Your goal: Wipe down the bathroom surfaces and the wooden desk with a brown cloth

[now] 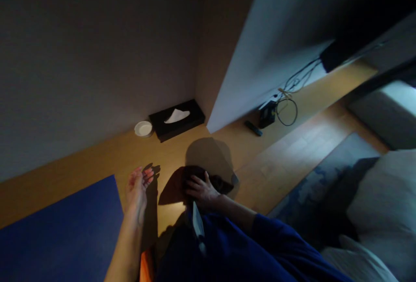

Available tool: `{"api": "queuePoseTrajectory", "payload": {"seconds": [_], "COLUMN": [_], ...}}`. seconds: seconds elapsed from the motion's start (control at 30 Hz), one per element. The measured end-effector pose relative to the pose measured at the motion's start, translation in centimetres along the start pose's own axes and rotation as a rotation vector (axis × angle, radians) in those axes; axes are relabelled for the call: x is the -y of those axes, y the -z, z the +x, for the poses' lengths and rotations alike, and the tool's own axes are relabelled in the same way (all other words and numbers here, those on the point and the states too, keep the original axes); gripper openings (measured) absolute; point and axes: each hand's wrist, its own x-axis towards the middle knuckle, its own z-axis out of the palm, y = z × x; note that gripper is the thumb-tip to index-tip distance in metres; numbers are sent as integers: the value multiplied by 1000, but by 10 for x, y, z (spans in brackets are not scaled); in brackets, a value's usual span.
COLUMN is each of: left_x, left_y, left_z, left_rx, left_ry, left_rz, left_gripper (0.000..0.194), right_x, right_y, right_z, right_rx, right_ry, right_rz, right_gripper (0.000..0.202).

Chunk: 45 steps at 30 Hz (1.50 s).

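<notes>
My right hand [202, 190] lies with fingers spread across a dark brown item [173, 188] that looks like a cap, on the wooden surface close to my body. Its fingers rest on the dark material; I cannot make out a grip. Off to the left, my left hand [136, 186] is raised above the surface, palm turned up and fingers loosely curled apart, with nothing in it. Beneath it lies the corner of a blue mat [65, 234].
Against the wall stand a black tissue box [180, 128] and a small white dish [143, 129]. Farther right along the ledge are a remote control [253, 128], a black box [267, 114] and loose cables [287, 106]. A patterned rug [312, 182] covers the floor.
</notes>
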Motion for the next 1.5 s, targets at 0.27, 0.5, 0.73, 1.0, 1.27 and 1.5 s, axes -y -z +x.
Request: {"api": "queuePoseTrajectory", "payload": {"seconds": [0.27, 0.5, 0.73, 1.0, 1.27, 1.5], "left_x": [117, 208, 241, 253, 257, 255], "left_y": [-229, -369, -396, -412, -412, -410], "left_z": [-50, -41, -42, -31, -20, -20], "left_rx": [570, 665, 656, 647, 624, 615], "left_ry": [-466, -752, -1047, -1051, -921, -940], "left_rz": [800, 1347, 1971, 2107, 2064, 2073], "left_gripper": [43, 30, 31, 33, 44, 44], "right_x": [-182, -345, -463, -611, -539, -388], "right_y": [52, 1, -53, 6, -4, -99], "right_z": [-104, -174, -171, -107, -29, -55], "right_rx": [-656, -645, -350, -535, -583, -205], "right_ry": [-515, -747, -669, -723, -681, -5], "right_rz": [305, 345, 161, 146, 286, 384], "right_gripper": [32, 48, 72, 74, 78, 35]}}
